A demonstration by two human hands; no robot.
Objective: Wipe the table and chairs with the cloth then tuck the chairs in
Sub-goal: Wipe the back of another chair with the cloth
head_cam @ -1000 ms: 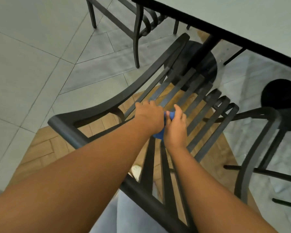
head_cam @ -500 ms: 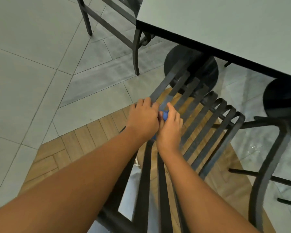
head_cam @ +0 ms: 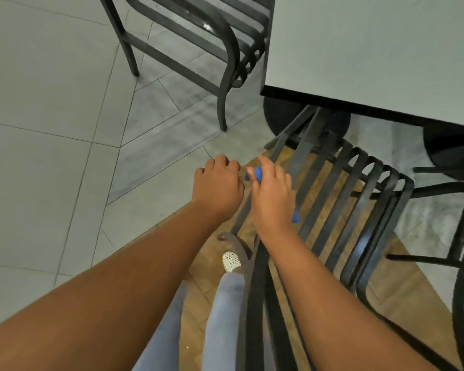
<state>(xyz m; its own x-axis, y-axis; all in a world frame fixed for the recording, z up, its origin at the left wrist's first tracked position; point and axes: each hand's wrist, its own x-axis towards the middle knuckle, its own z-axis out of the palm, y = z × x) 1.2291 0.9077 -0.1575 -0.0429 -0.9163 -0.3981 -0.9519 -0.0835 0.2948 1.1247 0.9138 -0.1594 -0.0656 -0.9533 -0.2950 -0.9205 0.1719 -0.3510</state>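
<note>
Both hands have slid along the slatted seat toward its left edge since the earlier frames, and the near chair (head_cam: 340, 210) now reaches further under the table (head_cam: 373, 49), its front slats passing beneath the black edge. At far left lies tiled floor; a second chair (head_cam: 198, 36) stands at upper left, its seat tucked against the table's side. Next comes the left hand (head_cam: 217, 186), fingers curled over the seat's left rail, apparently gripping it, though the fingertips are hidden. Just beside it the right hand (head_cam: 272, 194) is closed around the blue cloth (head_cam: 255, 174), which peeks out above the thumb and again below the palm, pressed on the slats. By the look of it, the person is wiping this seat while pushing the chair in; whether the table top or the other chair has been wiped cannot be told, since no streaks show. Tucking of this chair seems partly done, with its back left outside. No containers appear anywhere in view.
</note>
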